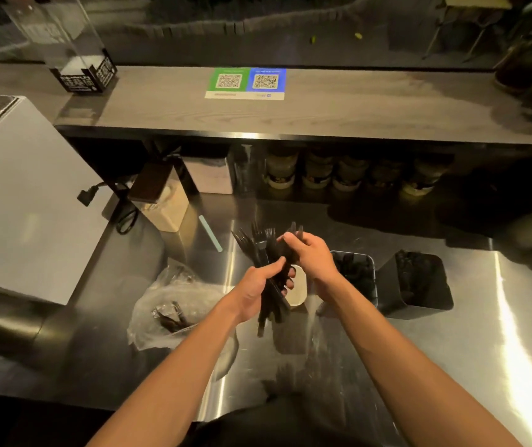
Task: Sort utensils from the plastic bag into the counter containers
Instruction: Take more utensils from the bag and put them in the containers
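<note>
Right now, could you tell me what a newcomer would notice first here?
The bundle of black forks at the centre, gripped by the left hand and held near the tines by the right hand. Next, the crumpled plastic bag on the steel counter to the left, and two dark containers to the right.

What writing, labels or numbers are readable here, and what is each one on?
No text is legible.
The QR sign: green and blue codes, small print blurred.
The black box: white characters, too blurred to read.
The jars: labels too dark to read.
</note>
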Demonstrator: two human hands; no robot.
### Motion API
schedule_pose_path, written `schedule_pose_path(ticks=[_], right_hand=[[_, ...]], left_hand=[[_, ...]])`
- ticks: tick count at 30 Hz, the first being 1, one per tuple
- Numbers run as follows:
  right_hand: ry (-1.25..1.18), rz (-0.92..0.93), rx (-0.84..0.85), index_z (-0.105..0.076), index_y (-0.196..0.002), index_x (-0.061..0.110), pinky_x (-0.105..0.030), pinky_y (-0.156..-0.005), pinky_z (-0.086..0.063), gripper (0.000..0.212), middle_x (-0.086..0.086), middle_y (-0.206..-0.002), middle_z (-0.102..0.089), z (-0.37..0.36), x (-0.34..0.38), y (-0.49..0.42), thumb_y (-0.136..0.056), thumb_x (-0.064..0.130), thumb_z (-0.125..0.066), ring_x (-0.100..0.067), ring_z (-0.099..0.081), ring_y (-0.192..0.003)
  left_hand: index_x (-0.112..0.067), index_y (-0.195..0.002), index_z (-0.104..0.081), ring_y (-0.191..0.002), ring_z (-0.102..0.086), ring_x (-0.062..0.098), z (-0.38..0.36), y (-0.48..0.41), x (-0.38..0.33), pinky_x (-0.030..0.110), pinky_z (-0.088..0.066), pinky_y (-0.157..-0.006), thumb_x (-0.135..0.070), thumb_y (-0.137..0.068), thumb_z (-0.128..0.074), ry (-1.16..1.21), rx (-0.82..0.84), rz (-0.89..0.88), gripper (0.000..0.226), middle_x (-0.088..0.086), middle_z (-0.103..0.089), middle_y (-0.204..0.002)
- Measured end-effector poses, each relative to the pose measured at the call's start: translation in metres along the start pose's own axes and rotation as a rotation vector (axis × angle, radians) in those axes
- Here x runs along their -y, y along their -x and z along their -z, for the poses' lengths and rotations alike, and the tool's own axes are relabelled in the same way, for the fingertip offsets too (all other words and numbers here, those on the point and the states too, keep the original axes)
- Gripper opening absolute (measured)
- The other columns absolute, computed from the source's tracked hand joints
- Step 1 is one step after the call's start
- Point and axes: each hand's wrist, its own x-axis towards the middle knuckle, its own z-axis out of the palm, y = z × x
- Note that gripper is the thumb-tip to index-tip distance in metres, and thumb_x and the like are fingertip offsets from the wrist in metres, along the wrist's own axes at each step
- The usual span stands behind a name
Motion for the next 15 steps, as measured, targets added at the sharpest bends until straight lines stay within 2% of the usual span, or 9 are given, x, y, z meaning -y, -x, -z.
schedule_pose_path(ticks=[3, 5, 7, 11, 13, 15], right_hand=[[-0.026, 0.032, -0.085, -0.068, -0.090, 0.029, -0.035, -0.066, -0.053, 0.017, -0.011, -0.104, -0.067, 0.017, -0.007, -0.001, -0.096, 0.040, -0.056, -0.020, -0.066, -0.085], [0.022, 0.107, -0.164, -0.065, -0.089, 0.032, -0.035, -0.073, -0.055, 0.016, -0.005, -0.107, -0.058, 0.031, -0.008, 0.000, -0.097, 0.041, -0.055, -0.019, -0.063, -0.096], [0.054, 0.176, -0.231, -0.064, -0.089, 0.031, -0.031, -0.079, -0.052, 0.017, -0.003, -0.102, -0.058, 0.049, -0.006, 0.002, -0.101, 0.038, -0.053, -0.016, -0.061, -0.095], [0.030, 0.184, -0.211, -0.069, -0.096, 0.025, -0.029, -0.078, -0.054, 0.023, 0.000, -0.090, -0.070, 0.084, -0.002, 0.008, -0.103, 0.036, -0.049, -0.012, -0.067, -0.087], [0.019, 0.195, -0.273, -0.069, -0.097, 0.026, -0.027, -0.074, -0.055, 0.024, 0.004, -0.088, -0.070, 0.103, -0.001, 0.009, -0.103, 0.037, -0.049, -0.007, -0.067, -0.085], [-0.004, 0.218, -0.344, -0.068, -0.096, 0.027, -0.020, -0.068, -0.056, 0.024, 0.005, -0.087, -0.069, 0.123, 0.001, 0.012, -0.104, 0.036, -0.048, -0.003, -0.066, -0.082]], left_hand=[[-0.006, -0.118, -0.068, -0.084, -0.064, 0.021, -0.019, -0.013, 0.003, 0.029, -0.051, -0.072, -0.028, -0.102, -0.055, -0.012, -0.075, -0.035, 0.030, 0.010, -0.070, -0.092], [-0.010, -0.119, -0.070, -0.103, -0.067, 0.025, -0.029, -0.021, 0.008, 0.036, -0.054, -0.089, -0.032, -0.100, -0.058, -0.066, -0.152, -0.048, 0.031, 0.011, -0.075, -0.106], [-0.015, -0.116, -0.073, -0.116, -0.066, 0.027, -0.038, -0.030, 0.015, 0.045, -0.046, -0.106, -0.037, -0.098, -0.062, -0.099, -0.209, -0.038, 0.030, 0.008, -0.075, -0.112], [-0.012, -0.107, -0.075, -0.109, -0.069, 0.026, -0.069, -0.042, 0.018, 0.049, -0.046, -0.108, -0.042, -0.093, -0.068, -0.115, -0.345, -0.026, 0.034, 0.007, -0.078, -0.103], [-0.016, -0.089, -0.081, -0.107, -0.069, 0.025, -0.086, -0.046, 0.016, 0.046, -0.047, -0.106, -0.040, -0.097, -0.063, -0.102, -0.376, -0.029, 0.031, 0.002, -0.079, -0.093], [-0.023, -0.071, -0.082, -0.105, -0.069, 0.026, -0.098, -0.052, 0.014, 0.044, -0.049, -0.102, -0.040, -0.100, -0.058, -0.113, -0.387, -0.063, 0.041, 0.000, -0.079, -0.085]])
